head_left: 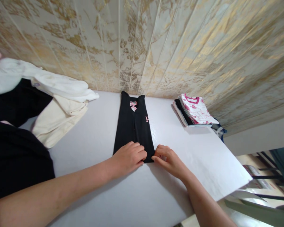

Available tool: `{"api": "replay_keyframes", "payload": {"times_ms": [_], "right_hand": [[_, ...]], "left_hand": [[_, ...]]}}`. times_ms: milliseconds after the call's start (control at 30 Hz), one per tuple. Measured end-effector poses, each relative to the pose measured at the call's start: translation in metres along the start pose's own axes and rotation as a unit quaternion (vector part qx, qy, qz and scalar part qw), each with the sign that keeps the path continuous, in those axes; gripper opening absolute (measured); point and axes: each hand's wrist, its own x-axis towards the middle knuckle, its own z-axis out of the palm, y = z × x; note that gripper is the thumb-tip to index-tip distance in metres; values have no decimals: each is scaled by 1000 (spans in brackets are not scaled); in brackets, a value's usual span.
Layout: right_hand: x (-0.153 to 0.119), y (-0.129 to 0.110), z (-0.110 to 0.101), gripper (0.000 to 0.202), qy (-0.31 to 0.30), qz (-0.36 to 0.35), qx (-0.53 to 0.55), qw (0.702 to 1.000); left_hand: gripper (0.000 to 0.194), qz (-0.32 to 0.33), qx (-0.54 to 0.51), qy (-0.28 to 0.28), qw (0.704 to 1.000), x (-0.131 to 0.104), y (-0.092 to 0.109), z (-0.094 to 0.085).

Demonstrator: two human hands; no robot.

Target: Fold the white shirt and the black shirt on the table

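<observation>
A black garment (126, 126), folded into a long narrow strip, lies flat on the white table in front of me. A pink and white print shows in the gap at its far end, and part of a pink letter is visible near its right edge. My left hand (130, 157) rests over its near end with the fingers curled in on the cloth. At the near right corner, my right hand (167, 160) pinches the edge between thumb and fingers. The fingertips of both hands are partly hidden.
A stack of folded clothes (195, 110), topped by a white piece with pink print, sits at the back right. Loose white (61, 83), cream (58, 119) and black clothes (16, 157) are heaped on the left. A patterned wall (137, 47) borders the table (180, 145) behind.
</observation>
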Motion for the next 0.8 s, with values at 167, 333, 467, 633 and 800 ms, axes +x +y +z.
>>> {"api": "replay_keyframes", "payload": {"times_ms": [167,333,467,633,800], "right_hand": [[13,-5,-13,18,41,-17,3,999],[59,-4,-14,33,48,-96,-60,992],[111,7,8,43,56,-128,-112,984],[146,18,36,47,33,-80,-184,979],[147,23,41,49,33,-70,-202,976]], "left_hand": [[11,7,-38,-3,999,0,2,-4],[25,-116,0,104,988,-1,-12,-7],[53,-173,74,54,981,-3,-25,2],[63,-182,69,-15,981,-5,-22,4],[74,-196,64,-44,978,-7,-3,-1]]}}
